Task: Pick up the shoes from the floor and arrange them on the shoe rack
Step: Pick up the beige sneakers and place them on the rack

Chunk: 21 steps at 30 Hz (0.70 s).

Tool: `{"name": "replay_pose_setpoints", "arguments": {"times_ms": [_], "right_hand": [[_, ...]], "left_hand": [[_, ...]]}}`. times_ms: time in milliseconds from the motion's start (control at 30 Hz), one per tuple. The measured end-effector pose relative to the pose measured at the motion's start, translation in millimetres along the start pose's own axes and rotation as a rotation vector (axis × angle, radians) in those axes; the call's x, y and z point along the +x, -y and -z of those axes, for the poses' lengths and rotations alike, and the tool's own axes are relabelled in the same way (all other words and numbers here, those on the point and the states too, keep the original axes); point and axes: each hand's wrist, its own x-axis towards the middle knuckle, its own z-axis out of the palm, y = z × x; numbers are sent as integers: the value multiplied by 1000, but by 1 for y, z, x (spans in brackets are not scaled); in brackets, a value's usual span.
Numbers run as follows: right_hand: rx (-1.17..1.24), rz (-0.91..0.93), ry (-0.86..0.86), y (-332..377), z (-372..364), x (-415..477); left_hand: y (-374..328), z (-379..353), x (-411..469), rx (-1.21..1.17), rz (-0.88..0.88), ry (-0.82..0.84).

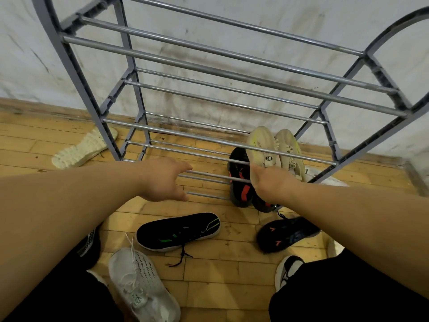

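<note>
A grey shoe rack [222, 56] with metal bars stands against the wall. On a low tier at the right lie two beige shoes [262, 147], and under them a black shoe with red marks [240, 182] on the bottom tier. My right hand [271, 184] grips the heel of the left beige shoe. My left hand [167, 180] hovers open over the lower bars, holding nothing. On the floor lie a black shoe with green marks [178, 231], a dark shoe with red marks [287, 233] and a white sneaker [141, 287].
A cream shoe [83, 149] lies sole-up on the wooden floor left of the rack. A black-and-white shoe [287, 270] sits by my right knee, another patterned shoe [89, 242] under my left arm. A stained white wall [232, 24] is right behind the rack.
</note>
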Motion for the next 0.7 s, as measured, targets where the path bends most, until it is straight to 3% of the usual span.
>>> {"name": "replay_pose_setpoints", "arguments": {"times_ms": [233, 333, 467, 700], "right_hand": [[-173, -2, 57, 6, 8, -17], [-169, 154, 78, 31, 12, -29], [-100, 418, 230, 64, 2, -48], [-160, 423, 434, 116, -17, -33]], "left_hand": [[-9, -2, -2, 6, 1, -1], [-10, -2, -7, 6, 15, 10], [-9, -3, -16, 29, 40, 12], [19, -30, -46, 14, 196, 108]]}}
